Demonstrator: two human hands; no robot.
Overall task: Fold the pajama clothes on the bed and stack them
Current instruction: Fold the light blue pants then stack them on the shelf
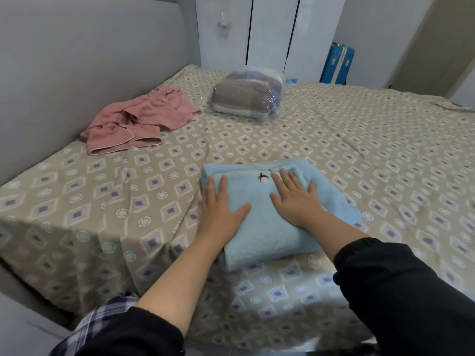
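The left hand [221, 208] and the right hand [298, 201] lie flat on the folded blue pajama [267, 232]. Each grip is spread wide, with straight fingers pressing down. The blue pajama sits on the bed [359, 140]. Far behind it, to the left, lies a crumpled pink pajama [136, 119]. Straight behind it sits a bundle [246, 96] in clear plastic, maybe a blanket.

Both arms reach forward with bare forearms and black sleeves [398, 291] pushed up near the elbows, the left hand [222, 205] lying palm down with fingers straight and close together, the right hand [295, 199] just beside it, also flat, fingers slightly spread
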